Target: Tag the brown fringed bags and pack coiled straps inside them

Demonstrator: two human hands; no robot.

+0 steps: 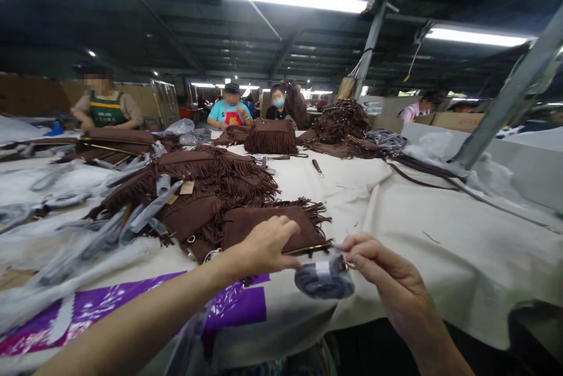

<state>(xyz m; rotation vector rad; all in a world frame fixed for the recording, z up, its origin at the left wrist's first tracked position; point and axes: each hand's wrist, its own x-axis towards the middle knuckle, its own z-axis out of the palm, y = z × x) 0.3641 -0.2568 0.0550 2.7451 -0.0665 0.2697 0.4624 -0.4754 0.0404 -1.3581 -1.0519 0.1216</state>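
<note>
A brown fringed bag (pixel 259 226) lies flat on the table with its gold zipper edge toward me. My left hand (pixel 273 240) grips this edge, fingers curled over the bag's face and thumb along the zipper. At the zipper's right end, my right hand (pixel 382 264) is closed in a pinch beside the bag's corner. Just below hangs a coiled strap (pixel 324 281) in clear wrapping with a white band, its metal clasp (pixel 346 263) at my right fingertips. Whether the clasp is hooked to the bag cannot be made out.
More brown fringed bags (pixel 211 173) are heaped to the left, with plastic-wrapped straps among them. Purple plastic (pixel 237 308) lies at the near edge. A small leather tab (pixel 317 168) sits farther back. Long dark straps (pixel 479 197) stretch right, near a metal post (pixel 497 106). Several people work beyond.
</note>
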